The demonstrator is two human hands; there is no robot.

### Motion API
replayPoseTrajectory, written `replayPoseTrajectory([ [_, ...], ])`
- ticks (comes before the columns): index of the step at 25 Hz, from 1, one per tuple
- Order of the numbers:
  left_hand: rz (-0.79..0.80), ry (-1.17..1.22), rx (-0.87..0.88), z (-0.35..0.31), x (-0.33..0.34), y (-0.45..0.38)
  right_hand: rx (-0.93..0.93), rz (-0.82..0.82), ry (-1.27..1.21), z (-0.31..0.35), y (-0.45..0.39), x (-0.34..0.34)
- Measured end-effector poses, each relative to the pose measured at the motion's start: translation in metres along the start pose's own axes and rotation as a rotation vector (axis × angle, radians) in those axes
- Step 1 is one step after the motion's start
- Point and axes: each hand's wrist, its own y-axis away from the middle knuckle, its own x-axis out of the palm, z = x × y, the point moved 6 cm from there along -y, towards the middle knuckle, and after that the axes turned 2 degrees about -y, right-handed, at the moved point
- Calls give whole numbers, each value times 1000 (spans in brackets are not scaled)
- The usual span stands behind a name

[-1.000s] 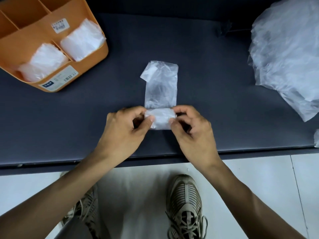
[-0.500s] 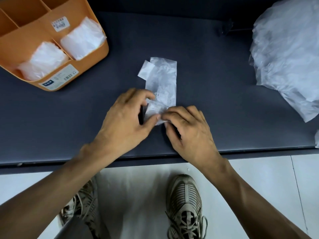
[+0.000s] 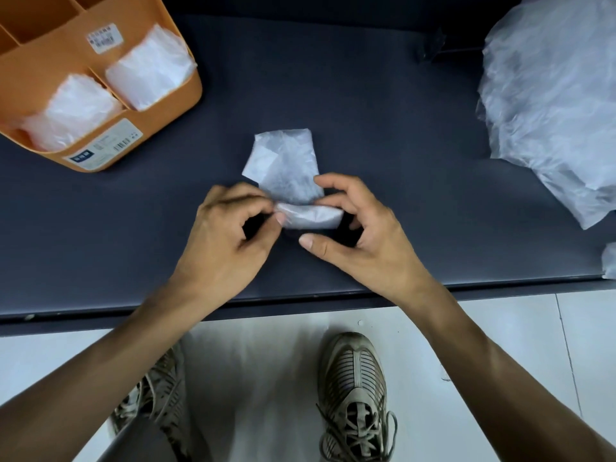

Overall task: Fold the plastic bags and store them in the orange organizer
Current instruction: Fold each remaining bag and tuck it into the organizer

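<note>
1. Our left hand [image 3: 230, 235] pinches the rolled near end of the plastic bag [image 3: 286, 168]; its fingertips are blurred.
2. Our right hand [image 3: 360, 235] curls round the roll's other end, thumb out in front; its palm hides the fingers' contact.
3. Beyond both hands, the bag's flat strip lies on the dark table [image 3: 100, 228].
4. Far left of our left hand, the orange organizer [image 3: 160, 118], cut off by the frame, holds folded bags [image 3: 150, 68].
5. Right of our right hand, a loose bag pile [image 3: 550, 95] runs off frame.

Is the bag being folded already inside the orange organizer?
No, the partly folded plastic bag lies on the dark table, pinched by the left hand and right hand, apart from the orange organizer.
</note>
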Motion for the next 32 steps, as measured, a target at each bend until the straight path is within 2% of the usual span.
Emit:
replayPoseTrajectory([
  [2, -22, 37, -91, 7, -1, -1, 21, -37, -8, 0, -4, -3],
  [9, -24, 81, -227, 4, -4, -3, 80, -249, 37, 4, -20, -3],
  [12, -25, 114, -256, 3, -7, -5, -147, -386, 264, 22, -13, -7],
  [13, -23, 125, -272, 3, -7, -7, -269, -375, 398, 28, -9, -4],
  [15, -18, 119, -291, 3, -7, -9, -432, -237, 629, 27, -6, 10],
  [16, -8, 98, -288, 3, -7, -9, -451, -175, 709, 22, -6, 17],
  [18, 6, 54, -262, 1, -7, -10, -445, -154, 774, 14, -8, 24],
  [19, -10, 26, -217, -1, -9, -10, -443, -167, 778, 13, -8, 25],
  [23, -38, -193, 139, -14, -12, -4, -464, -199, 752, 17, -8, 21],
  [24, -41, -220, 138, -12, -13, -3, -462, -203, 744, 18, -8, 19],
  [28, -160, -194, -114, 12, -31, -13, -460, -167, 747, 22, -5, 17],
  [32, -98, -272, -127, 20, -26, -28, -437, 24, 719, 19, -9, 28],
])
